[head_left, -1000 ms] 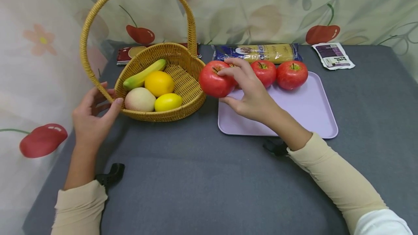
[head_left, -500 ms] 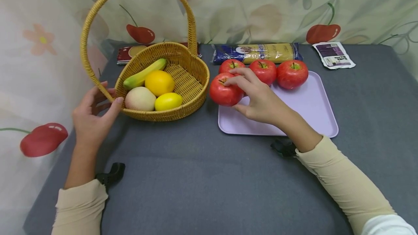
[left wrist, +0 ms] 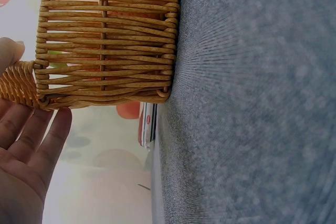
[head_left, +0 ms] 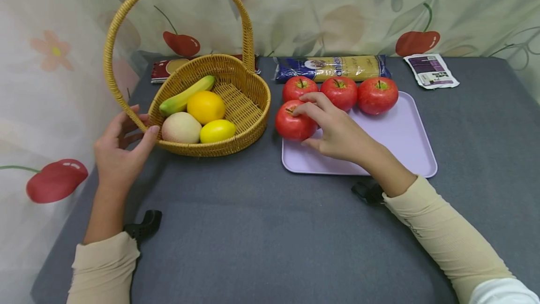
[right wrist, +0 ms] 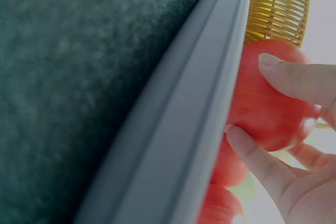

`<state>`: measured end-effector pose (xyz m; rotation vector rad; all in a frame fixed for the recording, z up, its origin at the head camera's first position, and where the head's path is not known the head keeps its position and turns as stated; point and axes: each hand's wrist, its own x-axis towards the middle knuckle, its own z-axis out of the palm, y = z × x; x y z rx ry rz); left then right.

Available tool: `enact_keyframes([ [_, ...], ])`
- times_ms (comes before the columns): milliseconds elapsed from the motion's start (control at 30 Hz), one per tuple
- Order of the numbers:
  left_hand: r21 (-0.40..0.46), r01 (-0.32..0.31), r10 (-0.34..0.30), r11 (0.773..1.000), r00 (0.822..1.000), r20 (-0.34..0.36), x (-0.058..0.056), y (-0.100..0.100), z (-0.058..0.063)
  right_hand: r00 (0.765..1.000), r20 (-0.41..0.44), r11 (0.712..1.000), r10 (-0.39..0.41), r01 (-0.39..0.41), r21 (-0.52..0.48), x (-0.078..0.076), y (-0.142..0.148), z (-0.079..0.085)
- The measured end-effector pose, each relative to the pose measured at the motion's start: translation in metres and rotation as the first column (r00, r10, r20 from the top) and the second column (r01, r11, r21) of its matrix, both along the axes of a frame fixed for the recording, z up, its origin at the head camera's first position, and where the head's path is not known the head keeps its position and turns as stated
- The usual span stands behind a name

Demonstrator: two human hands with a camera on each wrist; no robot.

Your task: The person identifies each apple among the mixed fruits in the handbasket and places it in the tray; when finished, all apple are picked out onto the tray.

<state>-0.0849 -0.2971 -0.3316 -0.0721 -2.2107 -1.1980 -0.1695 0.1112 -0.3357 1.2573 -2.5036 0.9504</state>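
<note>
My right hand (head_left: 337,128) grips a red apple (head_left: 293,123) by its top and side, low over the left end of the lilac tray (head_left: 392,147). In the right wrist view the thumb and fingers stand around that apple (right wrist: 270,98), just behind the tray's rim (right wrist: 173,114). Three more red apples (head_left: 339,93) line the tray's back edge. On the left, my left hand (head_left: 122,147) holds the wicker basket (head_left: 240,142) where its handle meets the rim. Inside the basket lie a banana (head_left: 185,97), an orange (head_left: 206,107), a peach (head_left: 181,128) and a lemon (head_left: 217,131).
Behind the tray lies a pack of pasta (head_left: 333,68), with a small white and purple packet (head_left: 431,71) to its right. A dark red package (head_left: 164,70) is partly hidden behind the basket. Floral cloth (head_left: 320,13) hangs along the back and left.
My right hand has carried the apple from near the basket's right rim rightward and down to the tray's left end, uncovering the apple behind it. The left hand stays on the basket.
</note>
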Motion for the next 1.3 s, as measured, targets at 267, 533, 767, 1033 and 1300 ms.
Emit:
enact_keyframes([
  [267,-0.011,-0.004,0.004,1.000,1.000,0.006,0.001,0.003,0.003,0.998,0.059,1.000,-0.004,0.003,0.013,-0.001,0.003,-0.003],
  [533,-0.023,-0.016,0.016,1.000,1.000,0.024,-0.002,0.001,-0.001,0.993,0.112,0.999,-0.037,0.033,0.043,-0.001,0.006,-0.003],
  [767,-0.024,-0.013,0.014,1.000,1.000,0.021,-0.001,0.006,0.004,0.992,0.123,0.999,-0.040,0.036,0.040,0.000,0.009,-0.003],
  [1033,-0.084,-0.027,0.036,0.996,0.994,0.104,-0.005,-0.005,-0.003,0.989,0.143,0.998,-0.037,0.029,0.057,0.001,0.011,-0.003],
  [1300,-0.354,0.033,0.115,0.935,0.915,0.388,0.013,0.002,0.024,0.989,0.137,0.996,-0.052,0.042,0.077,0.011,0.031,0.005],
])
